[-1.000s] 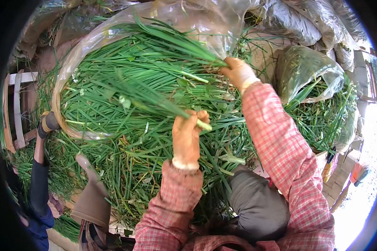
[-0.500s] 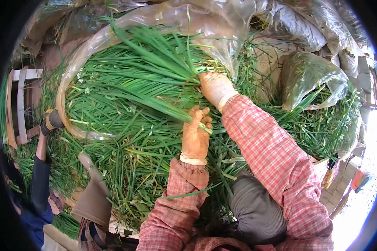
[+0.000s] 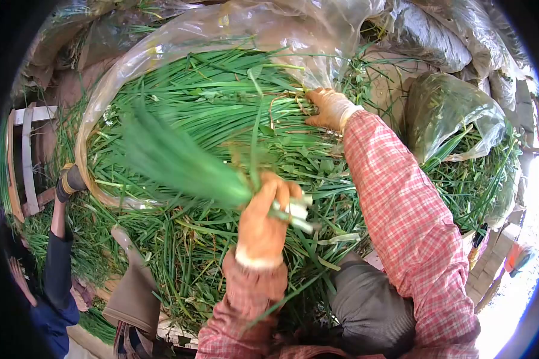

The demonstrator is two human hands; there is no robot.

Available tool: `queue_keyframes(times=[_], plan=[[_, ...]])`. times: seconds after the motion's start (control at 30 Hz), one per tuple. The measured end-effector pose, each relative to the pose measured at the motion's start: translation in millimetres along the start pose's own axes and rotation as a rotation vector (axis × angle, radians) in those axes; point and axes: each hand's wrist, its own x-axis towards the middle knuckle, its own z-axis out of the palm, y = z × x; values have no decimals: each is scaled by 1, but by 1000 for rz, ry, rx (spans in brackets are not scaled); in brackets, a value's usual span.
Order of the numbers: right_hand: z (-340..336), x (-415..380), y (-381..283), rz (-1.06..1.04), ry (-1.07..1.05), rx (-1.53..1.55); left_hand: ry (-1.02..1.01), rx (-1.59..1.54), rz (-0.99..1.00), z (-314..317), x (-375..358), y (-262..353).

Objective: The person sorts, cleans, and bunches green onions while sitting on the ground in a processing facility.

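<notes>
My left hand [image 3: 263, 209], in an orange-stained glove, is closed around a bunch of chives [image 3: 185, 158]. Their pale cut ends stick out to the right of the fist, and the long leaves fan to the upper left, blurred by motion. Farther up, my right hand [image 3: 332, 109], gloved as well, rests at the stalk ends of a big heap of chives [image 3: 209, 99]. Its thumb and fingers are apart, with nothing seen gripped; the fingertips partly touch the stalks. The heap lies inside an opened clear plastic bag [image 3: 93, 128].
A second clear bag [image 3: 449, 113] with greens stands at the right. Loose trimmings [image 3: 191, 263] cover the ground before me. At the left are another person's gloved hand [image 3: 70, 179], a boot [image 3: 135, 281] and a small wooden stool [image 3: 27, 158]. Filled bags [image 3: 428, 36] line the back.
My left hand has pulled slightly left and down, and its bunch looks thicker. My right hand has moved up and right to the heap, without the chives it held before.
</notes>
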Motion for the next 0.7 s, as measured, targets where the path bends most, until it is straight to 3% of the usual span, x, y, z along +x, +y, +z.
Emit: queue_keyframes(times=[0.07, 0.1, 0.17, 0.3, 0.37, 0.53, 0.7], plan=[[-22, -4, -17, 24, -139, -81, -227, 67, 212, -4, -15, 15], [-30, -16, -26, 15, -131, -71, -279, -15, 178, 6, -20, 23], [-37, -45, -49, -14, -111, -56, -113, -142, 120, 4, -17, 19], [-5, -74, -54, -29, 52, -34, 274, -291, -226, -34, -19, -31], [11, -83, -59, -40, 111, 47, 362, -298, -271, -46, -24, -50], [-5, -75, -49, 61, -53, 257, 283, -255, -202, -34, -32, -44], [-91, -98, -90, -51, 195, -13, 149, -170, -169, -8, -47, -19]])
